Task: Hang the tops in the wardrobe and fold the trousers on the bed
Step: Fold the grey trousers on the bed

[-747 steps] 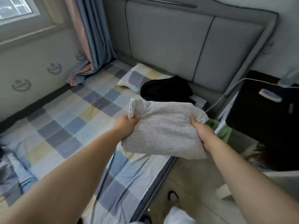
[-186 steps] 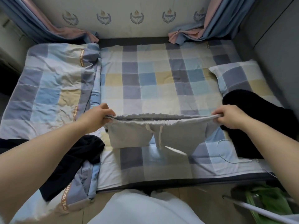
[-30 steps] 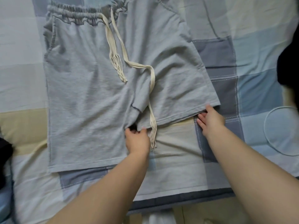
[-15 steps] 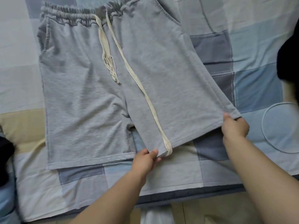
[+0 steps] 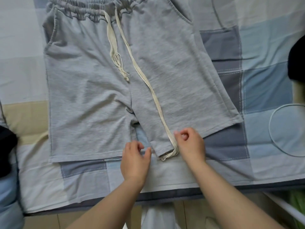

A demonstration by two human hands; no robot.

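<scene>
Grey shorts (image 5: 92,90) lie flat on the checked bed sheet (image 5: 264,90), with the elastic waistband (image 5: 92,13) at the far side and both legs pointing toward me. A cream drawstring (image 5: 148,83) runs down the right leg to its hem. My left hand (image 5: 135,161) hovers at the near hem by the gap between the legs, fingers loosely curled and holding nothing. On the right leg's hem lies my right hand (image 5: 189,144), fingers loosely curled, its thumb beside the drawstring's frayed end (image 5: 171,151).
A black garment (image 5: 297,60) lies at the right edge and another black garment (image 5: 6,151) at the left edge. A white cable loop (image 5: 287,129) rests on the sheet to the right. The bed's near edge (image 5: 165,194) borders the floor; something green (image 5: 297,204) sits at the bottom right.
The right leg has been spread flat. My right hand let go of its outer corner and moved left to the drawstring end; my left hand released the inner hem.
</scene>
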